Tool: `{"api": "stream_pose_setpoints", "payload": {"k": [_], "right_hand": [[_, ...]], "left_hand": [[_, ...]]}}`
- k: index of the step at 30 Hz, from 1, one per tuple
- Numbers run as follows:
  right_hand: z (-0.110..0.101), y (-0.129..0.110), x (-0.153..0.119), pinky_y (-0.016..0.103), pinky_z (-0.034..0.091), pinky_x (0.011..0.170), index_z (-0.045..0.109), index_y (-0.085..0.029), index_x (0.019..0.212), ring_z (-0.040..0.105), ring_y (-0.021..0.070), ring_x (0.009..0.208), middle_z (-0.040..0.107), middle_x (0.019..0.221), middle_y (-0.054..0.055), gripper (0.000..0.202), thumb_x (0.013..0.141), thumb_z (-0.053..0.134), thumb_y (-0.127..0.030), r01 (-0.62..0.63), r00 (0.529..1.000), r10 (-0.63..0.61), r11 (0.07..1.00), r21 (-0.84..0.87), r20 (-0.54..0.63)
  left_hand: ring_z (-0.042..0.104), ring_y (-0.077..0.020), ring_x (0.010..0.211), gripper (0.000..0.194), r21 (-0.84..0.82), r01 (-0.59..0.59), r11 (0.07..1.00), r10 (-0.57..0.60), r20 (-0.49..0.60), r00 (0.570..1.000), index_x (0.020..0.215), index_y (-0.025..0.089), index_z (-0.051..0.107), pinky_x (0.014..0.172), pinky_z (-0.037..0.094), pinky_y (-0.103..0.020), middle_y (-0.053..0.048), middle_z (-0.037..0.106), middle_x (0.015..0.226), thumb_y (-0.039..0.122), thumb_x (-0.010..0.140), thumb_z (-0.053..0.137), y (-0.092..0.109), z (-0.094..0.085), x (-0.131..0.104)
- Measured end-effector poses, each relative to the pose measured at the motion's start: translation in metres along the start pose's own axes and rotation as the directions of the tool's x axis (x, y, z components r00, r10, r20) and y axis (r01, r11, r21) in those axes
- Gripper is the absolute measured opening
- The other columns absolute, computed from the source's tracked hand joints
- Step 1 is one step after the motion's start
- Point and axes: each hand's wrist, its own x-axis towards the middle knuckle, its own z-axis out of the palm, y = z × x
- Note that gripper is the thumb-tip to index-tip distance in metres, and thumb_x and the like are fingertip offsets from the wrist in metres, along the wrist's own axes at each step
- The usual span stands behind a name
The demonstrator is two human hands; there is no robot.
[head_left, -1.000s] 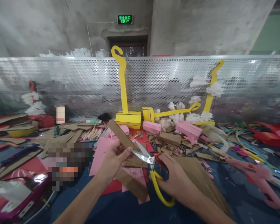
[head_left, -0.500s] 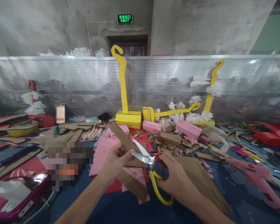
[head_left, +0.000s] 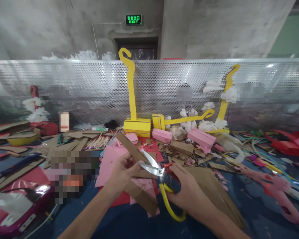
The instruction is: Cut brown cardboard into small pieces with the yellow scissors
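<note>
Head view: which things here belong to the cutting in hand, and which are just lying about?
In hand:
- flat brown cardboard strip, in the left hand
- steel scissors with red and yellow handles, open, in the right hand

Apparently not in use:
- pink pistol-shaped glue gun
- upright yellow hook-topped stand
- pink faceted block

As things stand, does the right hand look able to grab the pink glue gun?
Probably not: the right hand is taken up by the scissors. Otherwise the way to the pink glue gun looks fairly free, with mostly low-lying brown cardboard between.
</note>
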Motion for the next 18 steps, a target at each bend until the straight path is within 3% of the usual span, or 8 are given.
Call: {"api": "stream_pose_setpoints", "payload": {"k": [18], "right_hand": [[0.0002, 0.0048, 0.0009, 0.026, 0.040, 0.065, 0.050, -0.023, 0.078, 0.054, 0.0183, 0.075, 0.058, 0.085, 0.001, 0.026, 0.069, 0.073, -0.017, 0.025, 0.999, -0.026, 1.000, 0.016, 0.030]], "left_hand": [[0.073, -0.0196, 0.083, 0.028, -0.061, 0.002, 0.998, 0.002, 0.060, 0.998, 0.103, 0.017, 0.070, 0.078, 0.058, -0.030, -0.007, 0.078, 0.093, 0.025, 0.078, 0.079, -0.0061, -0.0041, 0.0012]]}}
